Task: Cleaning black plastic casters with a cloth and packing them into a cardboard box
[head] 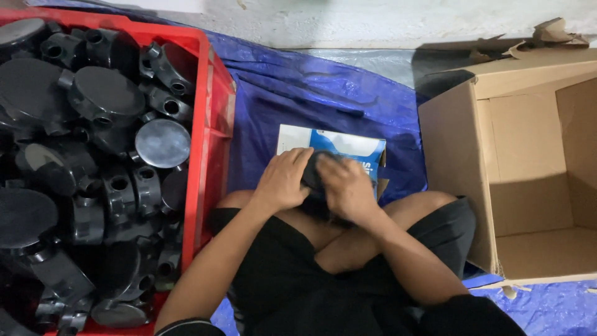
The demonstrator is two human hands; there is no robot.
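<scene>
Both my hands meet over a black round plastic fitting [314, 169] just above my crossed legs. My left hand [283, 180] wraps its left side and my right hand [346, 186] covers its right side, so most of the fitting is hidden. Right behind the hands lies a small white and blue carton [339, 147] on the blue tarpaulin [298, 93]; the fitting sits at the carton's near end, and I cannot tell whether it is partly inside.
A red plastic crate [205, 130] on my left is heaped with several black round fittings with tube sockets [106, 93]. A large open brown cardboard box [454, 155] stands on my right. A pale wall runs along the far edge.
</scene>
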